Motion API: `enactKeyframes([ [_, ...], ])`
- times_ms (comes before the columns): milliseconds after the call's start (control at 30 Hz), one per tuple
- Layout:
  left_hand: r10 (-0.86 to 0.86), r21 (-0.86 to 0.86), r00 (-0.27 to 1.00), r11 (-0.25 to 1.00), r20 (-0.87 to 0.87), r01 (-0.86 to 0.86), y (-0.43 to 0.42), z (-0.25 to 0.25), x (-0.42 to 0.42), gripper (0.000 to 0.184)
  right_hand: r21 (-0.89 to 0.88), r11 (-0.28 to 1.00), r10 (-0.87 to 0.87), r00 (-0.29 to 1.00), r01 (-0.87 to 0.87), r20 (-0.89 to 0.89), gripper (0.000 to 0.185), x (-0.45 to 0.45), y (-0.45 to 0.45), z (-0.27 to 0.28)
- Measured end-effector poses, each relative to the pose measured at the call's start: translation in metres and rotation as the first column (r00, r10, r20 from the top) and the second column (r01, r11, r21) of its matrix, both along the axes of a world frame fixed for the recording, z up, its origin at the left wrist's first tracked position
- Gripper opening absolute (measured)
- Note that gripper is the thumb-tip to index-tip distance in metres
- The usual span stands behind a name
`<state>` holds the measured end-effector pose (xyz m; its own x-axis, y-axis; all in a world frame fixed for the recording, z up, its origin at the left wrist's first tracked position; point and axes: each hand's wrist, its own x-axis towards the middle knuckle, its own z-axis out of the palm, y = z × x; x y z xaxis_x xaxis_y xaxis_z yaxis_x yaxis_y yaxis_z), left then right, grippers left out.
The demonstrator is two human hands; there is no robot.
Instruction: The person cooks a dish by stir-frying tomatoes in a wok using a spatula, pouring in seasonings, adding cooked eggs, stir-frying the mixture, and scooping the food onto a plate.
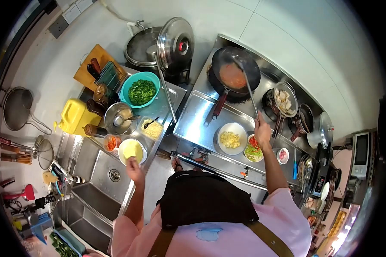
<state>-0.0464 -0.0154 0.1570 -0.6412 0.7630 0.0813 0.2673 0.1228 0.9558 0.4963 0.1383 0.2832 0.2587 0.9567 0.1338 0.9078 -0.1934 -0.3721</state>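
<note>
My left hand [135, 172] is closed at the near rim of a white bowl [144, 153] with smooth pale yellow contents. The bowl rests at the counter's edge beside the sink. My right hand [262, 128] grips the long metal handle of a wok ladle [251, 92]. Its head reaches into a black wok [255, 68] and is too blurred to make out fully. Reddish-orange food [233, 76] lies in the wok, which sits on the stove with its dark red handle pointing toward me. Below my right hand stands a bowl of sliced green and red vegetables [254, 152].
A white bowl of yellow pieces [230, 139] stands before the wok. Right are a strainer of pale chunks [284, 100] and small pans [304, 118]. Leafy greens fill a teal bowl [125, 92] at left, near a yellow jug [75, 118] and the sink [94, 171].
</note>
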Motion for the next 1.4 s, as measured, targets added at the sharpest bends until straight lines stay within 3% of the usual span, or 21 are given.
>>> enactKeyframes([
  [33, 0.109, 0.095, 0.986, 0.991, -0.129, -0.097, 0.002, 0.004, -0.014, 0.018, 0.013, 1.000, 0.016, 0.996, -0.017, 0.082, 0.043, 0.010, 0.008, -0.014],
  [100, 0.169, -0.035, 0.960, 0.983, -0.221, -0.181, -0.005, -0.004, -0.047, 0.025, 0.140, 0.989, 0.041, 0.996, -0.052, 0.085, 0.043, 0.020, 0.013, -0.030],
  [133, 0.117, -0.176, 0.782, 0.944, -0.612, -0.279, -0.013, -0.024, -0.067, 0.035, 0.199, 0.977, 0.058, 0.994, -0.074, 0.088, 0.043, 0.019, 0.016, -0.034],
  [167, 0.157, -0.224, 0.876, 0.932, -0.455, -0.284, -0.014, -0.046, -0.079, 0.037, 0.100, 0.995, 0.025, 0.973, -0.002, -0.231, 0.043, 0.014, 0.015, -0.028],
  [200, 0.202, -0.274, 0.937, 0.920, -0.284, -0.281, -0.017, -0.069, -0.089, 0.040, -0.028, 0.999, -0.045, 0.853, 0.036, -0.520, 0.044, 0.008, 0.012, -0.014],
  [233, 0.255, -0.316, 0.961, 0.907, -0.109, -0.277, -0.021, -0.079, -0.097, 0.042, -0.163, 0.986, -0.142, 0.648, 0.028, -0.749, 0.044, -0.005, 0.010, 0.005],
  [267, 0.317, -0.316, 0.919, 0.919, 0.236, -0.236, -0.017, -0.058, -0.086, 0.047, -0.221, 0.974, -0.167, 0.499, -0.050, -0.851, 0.047, -0.022, 0.002, 0.026],
  [300, 0.339, -0.330, 0.908, 0.910, 0.247, -0.250, -0.017, -0.069, -0.091, 0.042, -0.299, 0.933, -0.145, 0.556, -0.198, -0.818, 0.051, -0.039, -0.006, 0.054],
  [333, 0.288, -0.348, 0.901, 0.922, 0.324, -0.170, -0.020, -0.077, -0.097, 0.043, -0.350, 0.892, -0.157, 0.531, -0.286, -0.833, 0.050, -0.048, -0.013, 0.056],
  [367, 0.277, -0.370, 0.919, 0.915, 0.282, -0.162, -0.020, -0.081, -0.098, 0.035, -0.396, 0.839, -0.172, 0.510, -0.373, -0.843, 0.049, -0.055, -0.017, 0.057],
  [433, 0.302, -0.255, 0.878, 0.942, 0.371, -0.216, -0.019, -0.062, -0.078, 0.024, -0.509, 0.698, -0.172, 0.573, -0.503, -0.801, 0.047, -0.085, -0.029, 0.066],
  [467, 0.301, -0.233, 0.874, 0.946, 0.380, -0.225, -0.018, -0.052, -0.067, 0.020, -0.506, 0.631, -0.157, 0.541, -0.589, -0.826, 0.046, -0.098, -0.035, 0.060],
  [500, 0.293, -0.208, 0.872, 0.952, 0.392, -0.226, -0.017, -0.043, -0.058, 0.017, -0.504, 0.529, -0.018, 0.585, -0.683, -0.811, 0.046, -0.114, -0.039, 0.061],
  [633, 0.226, -0.082, 0.852, 0.974, 0.472, -0.213, -0.020, -0.047, -0.033, 0.019, -0.425, 0.343, 0.462, 0.544, -0.838, -0.700, 0.043, -0.176, -0.060, 0.045],
  [700, 0.243, -0.083, 0.848, 0.969, 0.471, -0.231, -0.022, -0.056, -0.026, 0.020, -0.371, 0.309, 0.551, 0.483, -0.876, -0.681, 0.042, -0.192, -0.067, 0.027],
  [800, 0.260, -0.100, 0.807, 0.964, 0.530, -0.245, -0.024, -0.038, -0.012, 0.022, -0.463, 0.234, 0.568, 0.507, -0.855, -0.648, 0.041, -0.206, -0.066, 0.027],
  [1000, 0.225, -0.099, 0.764, 0.973, 0.604, -0.209, -0.024, -0.039, 0.004, 0.020, -0.500, 0.154, 0.425, 0.514, -0.852, -0.746, 0.041, -0.227, -0.071, 0.009],
  [1100, 0.232, -0.085, 0.759, 0.970, 0.609, -0.229, -0.021, -0.034, 0.008, 0.020, -0.495, 0.195, 0.397, 0.530, -0.847, -0.750, 0.043, -0.230, -0.078, 0.004],
  [1200, 0.239, -0.097, 0.690, 0.966, 0.684, -0.238, -0.021, -0.033, 0.006, 0.021, -0.402, 0.207, 0.390, 0.452, -0.892, -0.802, 0.042, -0.224, -0.078, -0.002],
  [1300, 0.253, -0.097, 0.689, 0.961, 0.679, -0.257, -0.020, -0.035, 0.005, 0.022, -0.476, 0.203, 0.058, 0.496, -0.856, -0.866, 0.039, -0.206, -0.079, -0.013],
  [1400, 0.260, -0.118, 0.641, 0.960, 0.722, -0.255, -0.020, -0.035, 0.002, 0.023, -0.542, 0.188, -0.130, 0.526, -0.819, -0.840, 0.037, -0.201, -0.075, 0.006],
])
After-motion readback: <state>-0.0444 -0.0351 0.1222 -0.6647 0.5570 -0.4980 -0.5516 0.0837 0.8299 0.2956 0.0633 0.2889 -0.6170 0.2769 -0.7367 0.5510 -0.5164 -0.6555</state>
